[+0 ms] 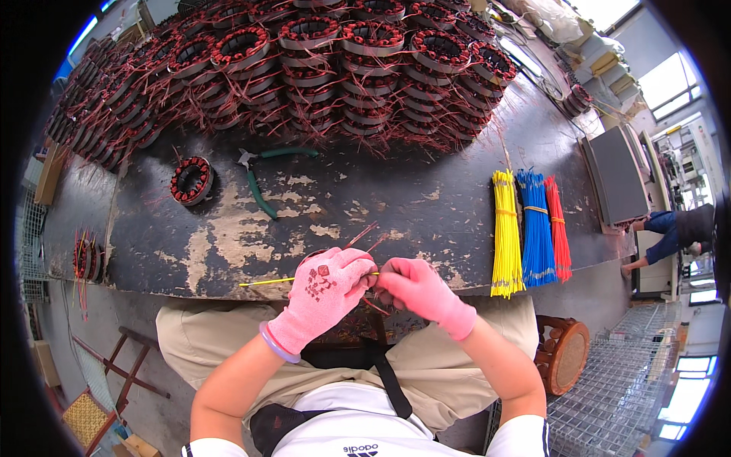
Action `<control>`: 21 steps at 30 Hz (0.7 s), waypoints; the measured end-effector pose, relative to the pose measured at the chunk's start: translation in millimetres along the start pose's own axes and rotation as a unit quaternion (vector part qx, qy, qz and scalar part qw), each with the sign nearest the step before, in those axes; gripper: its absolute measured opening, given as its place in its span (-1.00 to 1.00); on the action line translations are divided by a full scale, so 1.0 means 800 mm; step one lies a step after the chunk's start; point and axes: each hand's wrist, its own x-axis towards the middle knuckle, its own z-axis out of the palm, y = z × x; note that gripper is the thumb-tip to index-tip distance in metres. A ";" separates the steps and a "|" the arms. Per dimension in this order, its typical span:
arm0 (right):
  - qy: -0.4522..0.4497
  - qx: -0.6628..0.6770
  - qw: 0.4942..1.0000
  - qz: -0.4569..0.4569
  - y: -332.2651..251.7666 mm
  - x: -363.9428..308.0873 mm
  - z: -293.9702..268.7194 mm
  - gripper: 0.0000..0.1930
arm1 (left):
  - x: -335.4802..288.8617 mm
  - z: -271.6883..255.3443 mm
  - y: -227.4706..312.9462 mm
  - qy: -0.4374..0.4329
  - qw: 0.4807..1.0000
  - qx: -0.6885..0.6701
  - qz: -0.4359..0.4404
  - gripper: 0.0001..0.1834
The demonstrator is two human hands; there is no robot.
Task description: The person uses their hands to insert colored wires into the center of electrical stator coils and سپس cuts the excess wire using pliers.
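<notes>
Both hands wear pink gloves and meet at the table's near edge. My left hand (pixel 324 286) is closed round a yellow wire (pixel 266 282), whose long end sticks out to the left. Thin dark-red wires (pixel 361 235) poke out beyond and below its fingers; the part they belong to is mostly hidden by the gloves. Fingertips of my right hand (pixel 421 291) are pinched together against the left fingers, where a short bit of yellow shows. Farther off, a single wound stator ring (pixel 192 181) lies beside green-handled cutting pliers (pixel 257 174), which rest with their handles spread.
Tall stacks of stators (pixel 308 72) fill the table's far side. Bundles of yellow wires (pixel 505 236), blue wires (pixel 537 228) and red wires (pixel 557 228) lie at right. Another stator with coloured leads (pixel 88 257) sits at the left edge. A wooden stool (pixel 562 355) stands at lower right.
</notes>
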 end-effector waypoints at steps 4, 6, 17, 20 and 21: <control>-0.064 0.062 0.996 0.031 -0.012 -0.011 -0.014 -0.81 | -0.002 -0.001 0.000 0.005 1.000 -0.010 0.000 -0.81; 0.088 -0.212 0.954 -0.192 -0.004 -0.021 -0.009 -0.80 | -0.001 0.001 -0.001 0.001 1.000 -0.009 0.000 -0.81; 0.082 -0.016 0.994 -0.069 0.003 0.009 -0.004 -0.84 | 0.001 -0.002 -0.001 -0.007 1.000 -0.005 0.015 -0.81; 0.239 -0.270 0.899 -0.250 -0.012 -0.024 0.013 -0.81 | -0.002 0.001 -0.002 0.013 1.000 -0.020 0.002 -0.80; 0.268 -0.345 0.846 -0.304 -0.008 -0.024 0.013 -0.80 | -0.003 0.003 -0.001 0.017 0.999 -0.029 0.001 -0.80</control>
